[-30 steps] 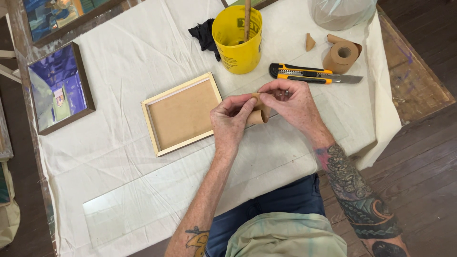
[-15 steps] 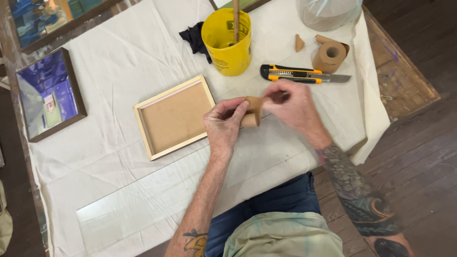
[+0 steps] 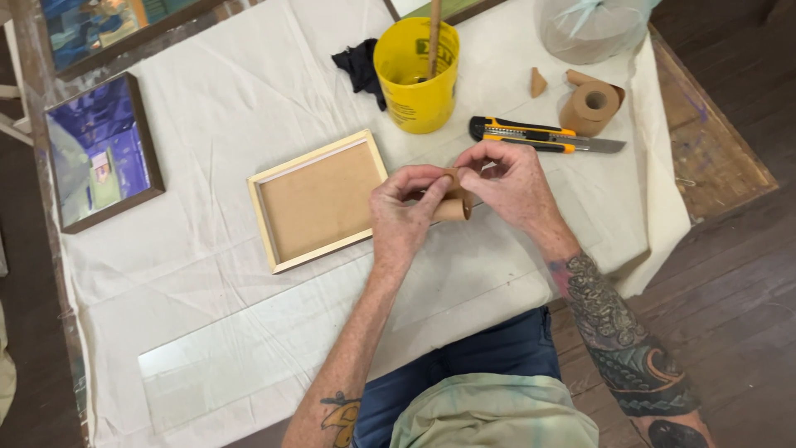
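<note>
Both hands' fingers pinch 1 brown tape roll (image 3: 452, 202): left hand (image 3: 404, 217), right hand (image 3: 512, 181). Frame (image 3: 318, 199) lies left of the fingers, knife (image 3: 543, 135) beyond.

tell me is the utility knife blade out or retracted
Out: the utility knife lies on the cloth with its grey blade extended past the handle.

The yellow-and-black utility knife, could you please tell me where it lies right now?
In the head view, the yellow-and-black utility knife lies on the white cloth, right of the yellow bucket, just beyond the right hand.
</note>
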